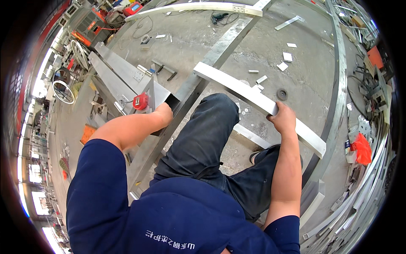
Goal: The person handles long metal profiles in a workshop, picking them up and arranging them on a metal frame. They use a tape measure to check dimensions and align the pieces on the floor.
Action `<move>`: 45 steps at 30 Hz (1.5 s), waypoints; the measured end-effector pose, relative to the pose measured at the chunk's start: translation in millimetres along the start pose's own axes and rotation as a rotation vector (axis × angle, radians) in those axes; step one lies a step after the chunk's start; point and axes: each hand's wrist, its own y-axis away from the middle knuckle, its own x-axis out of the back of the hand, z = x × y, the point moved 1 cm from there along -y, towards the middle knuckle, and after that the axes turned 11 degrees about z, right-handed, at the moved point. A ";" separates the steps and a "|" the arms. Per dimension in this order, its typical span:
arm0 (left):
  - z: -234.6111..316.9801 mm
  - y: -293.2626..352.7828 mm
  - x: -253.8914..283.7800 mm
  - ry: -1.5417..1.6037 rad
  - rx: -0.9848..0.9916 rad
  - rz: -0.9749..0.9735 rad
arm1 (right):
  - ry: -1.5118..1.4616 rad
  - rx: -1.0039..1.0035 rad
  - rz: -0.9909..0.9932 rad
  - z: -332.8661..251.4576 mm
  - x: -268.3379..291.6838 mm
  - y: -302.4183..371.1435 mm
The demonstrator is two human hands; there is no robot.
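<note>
My right hand (282,117) is wrapped around a silvery square metal tube (237,86), thumb on the near side. The tube slants from the middle of the frame down to the right, lying across two long steel beams. At the left, my left hand (164,115) is closed beside the open end of a wide rectangular tube (120,70); its fingers are mostly hidden, and I cannot make out what they hold. A red tape measure (140,101) sits on the wide tube just left of that hand. The left steel beam (186,91) runs close by it.
The right steel beam (337,80) bounds the frame I straddle. On the floor lie small metal offcuts (287,56), a dark ring (282,94) and a green power tool (219,17). Long metal strips (359,211) are heaped at the right, near a red bag (361,149). An orange-grey machine (89,26) stands far left.
</note>
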 end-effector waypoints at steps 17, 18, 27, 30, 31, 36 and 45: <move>11.4 69.5 35.0 0.382 -0.111 0.781 | -0.010 0.015 0.019 -2.2 8.1 -8.5; 11.5 92.9 40.0 0.613 0.006 0.970 | -0.018 0.018 0.030 3.6 5.6 -5.7; 141.0 207.7 -180.6 0.928 0.972 0.476 | -0.049 0.019 0.010 3.5 0.5 -5.1; 158.4 184.7 -218.9 1.190 1.029 0.083 | -0.045 0.043 0.044 0.6 -1.3 -4.6; 154.8 177.2 -221.0 1.344 1.031 -0.069 | -0.044 0.039 0.061 2.4 -0.6 -4.4; 150.5 181.5 -204.2 1.343 1.056 -0.023 | -0.075 0.041 0.103 3.2 -2.2 -4.6; 144.5 196.0 -176.9 1.272 0.982 -0.083 | -0.031 0.032 0.059 0.8 1.6 1.4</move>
